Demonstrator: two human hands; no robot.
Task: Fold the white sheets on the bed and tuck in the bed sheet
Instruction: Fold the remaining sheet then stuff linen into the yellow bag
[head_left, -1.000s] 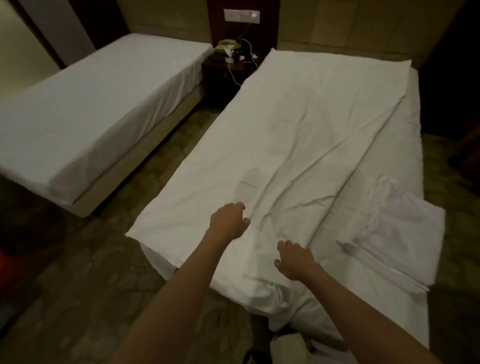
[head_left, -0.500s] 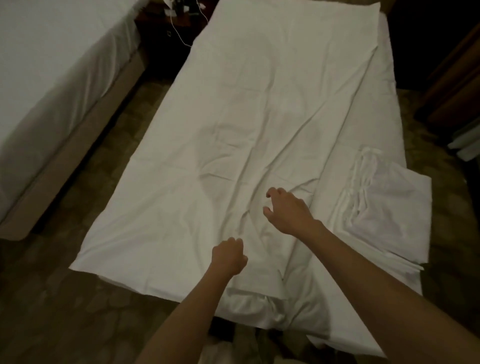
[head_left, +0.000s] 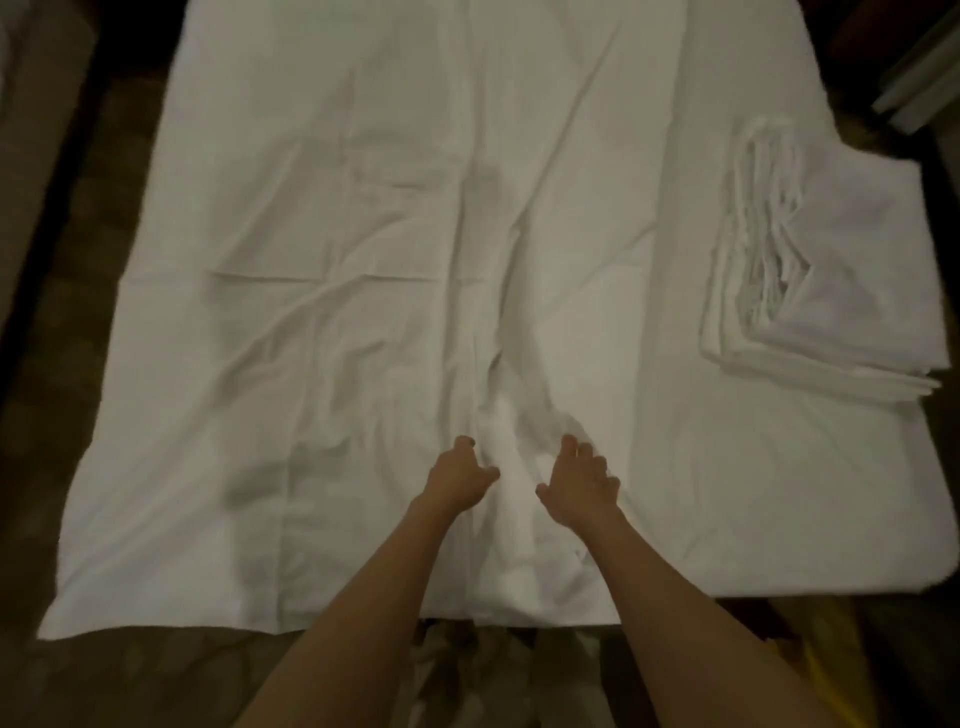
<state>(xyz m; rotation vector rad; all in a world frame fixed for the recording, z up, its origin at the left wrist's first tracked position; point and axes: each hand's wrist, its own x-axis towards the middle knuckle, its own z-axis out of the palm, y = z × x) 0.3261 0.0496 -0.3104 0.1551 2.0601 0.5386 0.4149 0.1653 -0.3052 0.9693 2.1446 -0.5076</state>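
both hands resting on white sheet

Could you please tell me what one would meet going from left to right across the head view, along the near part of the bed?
Overhanging corner of the spread white sheet → left hand → right hand → bare bed sheet → stack of folded white sheets, slightly farther back.
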